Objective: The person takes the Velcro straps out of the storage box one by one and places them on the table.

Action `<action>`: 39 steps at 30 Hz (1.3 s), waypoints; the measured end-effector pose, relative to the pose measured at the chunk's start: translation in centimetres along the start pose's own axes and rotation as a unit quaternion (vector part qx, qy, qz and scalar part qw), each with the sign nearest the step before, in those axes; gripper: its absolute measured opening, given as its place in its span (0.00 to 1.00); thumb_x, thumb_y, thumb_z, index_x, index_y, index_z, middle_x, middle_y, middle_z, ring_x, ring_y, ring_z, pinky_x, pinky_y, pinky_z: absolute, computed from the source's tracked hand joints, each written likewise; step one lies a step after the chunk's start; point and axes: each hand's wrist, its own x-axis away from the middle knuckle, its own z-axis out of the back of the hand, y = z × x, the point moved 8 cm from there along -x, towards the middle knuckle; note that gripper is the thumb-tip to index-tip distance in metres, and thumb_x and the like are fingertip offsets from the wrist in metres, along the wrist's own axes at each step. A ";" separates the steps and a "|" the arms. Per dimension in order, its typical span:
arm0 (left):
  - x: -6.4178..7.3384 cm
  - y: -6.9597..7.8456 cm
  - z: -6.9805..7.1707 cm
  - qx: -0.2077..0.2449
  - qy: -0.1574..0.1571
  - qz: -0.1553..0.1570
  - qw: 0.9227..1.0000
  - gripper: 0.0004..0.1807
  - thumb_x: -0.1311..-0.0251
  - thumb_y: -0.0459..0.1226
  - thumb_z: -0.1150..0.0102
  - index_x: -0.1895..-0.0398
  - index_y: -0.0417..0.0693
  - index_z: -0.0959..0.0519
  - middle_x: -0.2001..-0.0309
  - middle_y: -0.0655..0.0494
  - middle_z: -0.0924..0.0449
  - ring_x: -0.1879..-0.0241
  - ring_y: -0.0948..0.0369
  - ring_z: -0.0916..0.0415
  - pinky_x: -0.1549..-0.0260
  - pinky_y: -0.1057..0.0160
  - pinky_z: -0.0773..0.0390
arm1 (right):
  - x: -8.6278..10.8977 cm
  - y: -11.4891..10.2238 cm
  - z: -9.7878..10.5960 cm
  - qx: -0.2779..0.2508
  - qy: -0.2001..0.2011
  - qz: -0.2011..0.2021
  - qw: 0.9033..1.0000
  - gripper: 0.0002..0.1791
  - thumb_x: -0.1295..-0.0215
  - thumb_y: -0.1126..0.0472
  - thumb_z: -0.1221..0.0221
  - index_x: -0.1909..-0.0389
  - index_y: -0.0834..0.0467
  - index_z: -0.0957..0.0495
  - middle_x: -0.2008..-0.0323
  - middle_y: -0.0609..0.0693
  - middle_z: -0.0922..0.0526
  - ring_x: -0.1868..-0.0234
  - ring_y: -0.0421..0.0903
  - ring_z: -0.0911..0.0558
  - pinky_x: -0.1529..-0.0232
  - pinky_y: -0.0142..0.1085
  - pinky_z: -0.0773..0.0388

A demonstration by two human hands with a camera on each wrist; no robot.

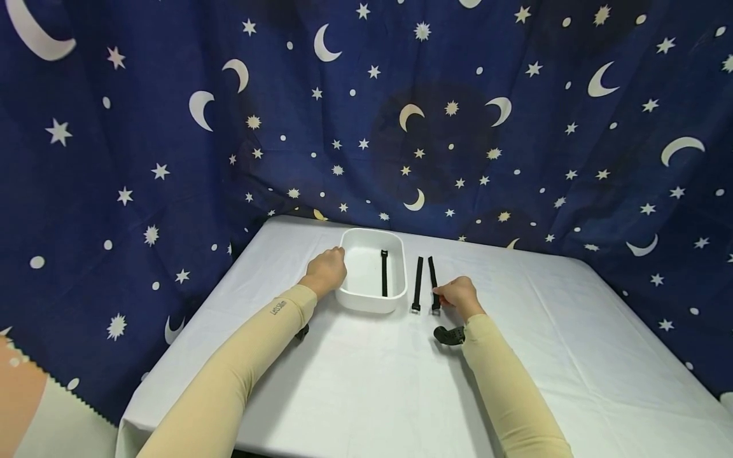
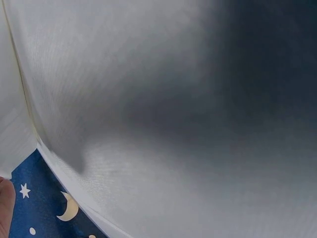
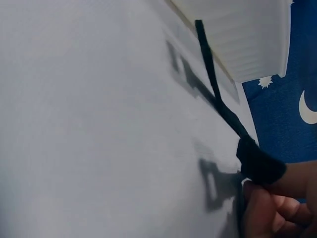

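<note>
My left hand grips the left rim of a white rectangular bin. In the left wrist view only a bit of that hand shows, at the lower left by the bin's corner. Inside the bin lies one black strap with a small buckle. To the right of the bin, two more straps lie side by side: a nearer one and a farther one. My right hand pinches the farther strap near its buckle end. The right wrist view shows dark strap material against its thumb and finger.
A white cloth covers the table. Behind it hangs a dark blue curtain with moons and stars. A black wrist camera juts out beneath the right sleeve, close over the tabletop.
</note>
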 end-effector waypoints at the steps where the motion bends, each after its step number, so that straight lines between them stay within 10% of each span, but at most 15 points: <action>1: 0.0 0.0 0.0 0.001 -0.001 0.000 1.000 0.25 0.26 0.35 0.60 0.28 0.40 0.33 0.28 0.45 0.32 0.34 0.47 0.26 0.43 0.48 0.20 | 0.1 0.0 0.0 0.007 0.002 0.000 1.000 0.08 0.36 0.63 0.34 0.69 0.65 0.20 0.83 0.48 0.22 0.80 0.41 0.23 0.74 0.32 0.24; 22: -0.1 -0.3 -0.5 -0.003 -0.001 0.002 1.000 0.24 0.27 0.34 0.60 0.30 0.40 0.31 0.29 0.45 0.30 0.37 0.47 0.24 0.48 0.47 0.18 | 1.2 -2.0 -0.3 0.211 0.050 0.059 0.974 0.12 0.39 0.59 0.32 0.70 0.66 0.19 0.80 0.53 0.20 0.75 0.48 0.21 0.65 0.40 0.22; 39: -0.1 0.0 0.1 0.004 0.002 -0.003 1.000 0.24 0.28 0.34 0.58 0.31 0.39 0.30 0.32 0.44 0.27 0.43 0.48 0.19 0.53 0.49 0.16 | 1.5 -3.6 1.4 0.148 0.072 0.100 0.981 0.16 0.36 0.59 0.35 0.81 0.64 0.15 0.87 0.50 0.19 0.75 0.50 0.21 0.51 0.51 0.22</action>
